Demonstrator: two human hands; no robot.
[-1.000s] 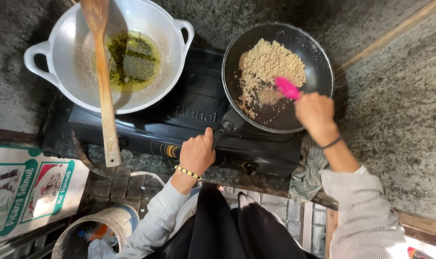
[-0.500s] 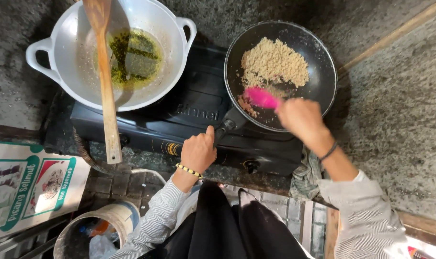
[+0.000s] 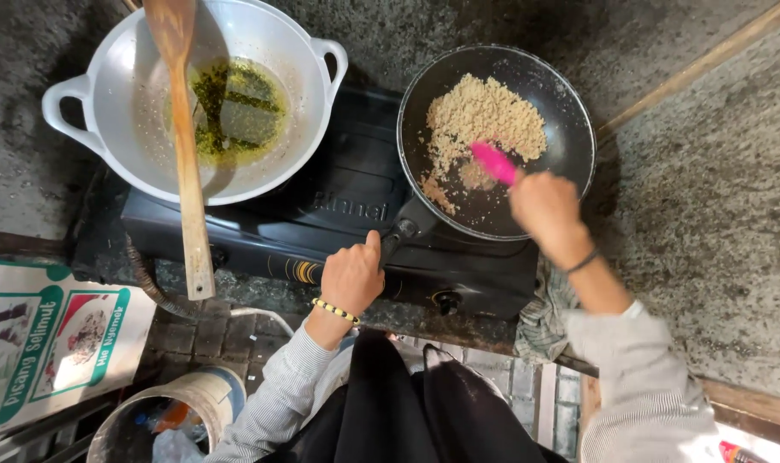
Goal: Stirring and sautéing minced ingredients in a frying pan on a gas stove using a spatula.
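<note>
green-white printed sign point(image 3: 51, 343), lower left floor

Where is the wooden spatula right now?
In the head view, upper left: the wooden spatula rests in the white wok on the stove's left burner, handle overhanging the near rim, away from both hands.

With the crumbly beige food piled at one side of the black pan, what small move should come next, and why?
Probably draw the pink spatula in the right hand through the beige crumbly food, spreading it toward the bare side of the round black frying pan. The crumbs lie heaped at the upper left, and the left hand grips the pan's handle, steadying it.
</note>
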